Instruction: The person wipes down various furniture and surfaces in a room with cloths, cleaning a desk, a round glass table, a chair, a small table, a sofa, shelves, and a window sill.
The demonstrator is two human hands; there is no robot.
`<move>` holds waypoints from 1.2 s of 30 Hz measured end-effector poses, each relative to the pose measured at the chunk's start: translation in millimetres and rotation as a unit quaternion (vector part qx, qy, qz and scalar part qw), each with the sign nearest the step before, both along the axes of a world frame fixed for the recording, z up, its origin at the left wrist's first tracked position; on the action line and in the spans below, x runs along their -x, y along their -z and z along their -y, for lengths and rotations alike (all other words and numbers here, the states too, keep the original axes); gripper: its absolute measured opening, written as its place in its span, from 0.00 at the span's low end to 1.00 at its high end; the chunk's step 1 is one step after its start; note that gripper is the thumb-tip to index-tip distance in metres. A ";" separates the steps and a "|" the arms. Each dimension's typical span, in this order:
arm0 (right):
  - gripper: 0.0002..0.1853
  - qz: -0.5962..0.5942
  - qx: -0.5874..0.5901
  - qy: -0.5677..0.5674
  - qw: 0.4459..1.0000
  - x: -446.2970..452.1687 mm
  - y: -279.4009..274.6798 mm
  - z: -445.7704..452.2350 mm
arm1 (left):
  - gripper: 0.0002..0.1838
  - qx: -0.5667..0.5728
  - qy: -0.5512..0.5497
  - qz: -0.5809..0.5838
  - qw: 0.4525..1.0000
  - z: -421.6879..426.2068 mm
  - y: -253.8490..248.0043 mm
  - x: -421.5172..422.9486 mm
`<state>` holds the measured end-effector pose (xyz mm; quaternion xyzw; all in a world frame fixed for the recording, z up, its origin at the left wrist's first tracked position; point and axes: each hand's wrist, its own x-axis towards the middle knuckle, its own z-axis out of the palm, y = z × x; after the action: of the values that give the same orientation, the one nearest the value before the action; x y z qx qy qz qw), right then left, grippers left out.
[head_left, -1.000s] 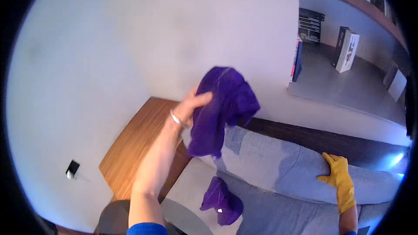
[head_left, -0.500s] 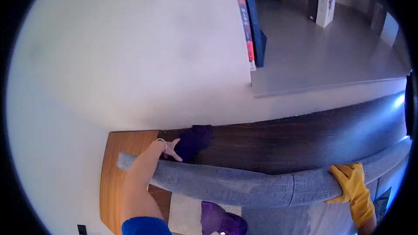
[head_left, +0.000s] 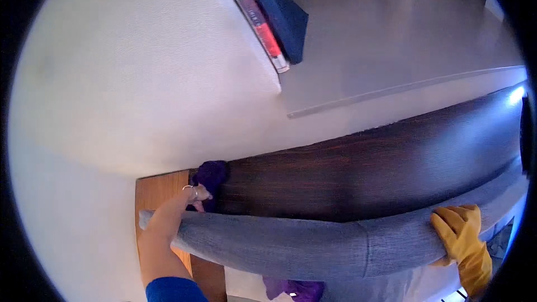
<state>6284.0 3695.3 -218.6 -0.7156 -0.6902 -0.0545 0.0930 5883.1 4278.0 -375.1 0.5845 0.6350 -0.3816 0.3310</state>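
My left hand (head_left: 199, 194), bare with a bracelet at the wrist, reaches over the grey sofa back (head_left: 279, 246). Its fingers press on a dark purple cloth (head_left: 212, 174) at the left end of the dark wood surface (head_left: 335, 176) behind the sofa. The cloth is bunched against the wall and partly hidden by the hand. In a yellow rubber glove, my right hand (head_left: 460, 232) grips the top of the sofa back at the right, fingers over the upper edge. Another purple item (head_left: 305, 289) lies below the sofa back, partly hidden by it.
A grey shelf (head_left: 391, 39) juts out above the wood surface, with a book (head_left: 260, 28) and a dark blue object (head_left: 279, 17) leaning at its left end. A light wood panel (head_left: 162, 190) stands at the left corner by the white wall (head_left: 123, 89).
My left hand has moved the purple cloth left along the dark wood toward the light wood panel. My right hand stays on the sofa back. The view has shifted and tilted.
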 end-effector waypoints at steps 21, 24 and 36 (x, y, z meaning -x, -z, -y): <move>0.29 -0.018 -0.218 0.096 0.971 -51.1 -109.9 116.8 | 0.57 0.119 0.124 0.206 0.963 277.6 -60.1 -331.1; 0.22 0.054 -0.183 0.373 0.908 -249.1 -27.8 285.3 | 0.50 0.100 0.143 0.223 0.959 320.0 -63.7 -391.7; 0.09 -0.168 -0.332 0.280 0.885 -353.2 -14.2 356.4 | 0.26 0.037 0.349 0.336 0.874 633.3 -0.2 -853.4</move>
<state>6637.2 3338.9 -204.4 -0.8047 -0.3766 -0.1834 0.4206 6736.6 3644.7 -374.9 0.8485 0.2256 -0.2760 0.3911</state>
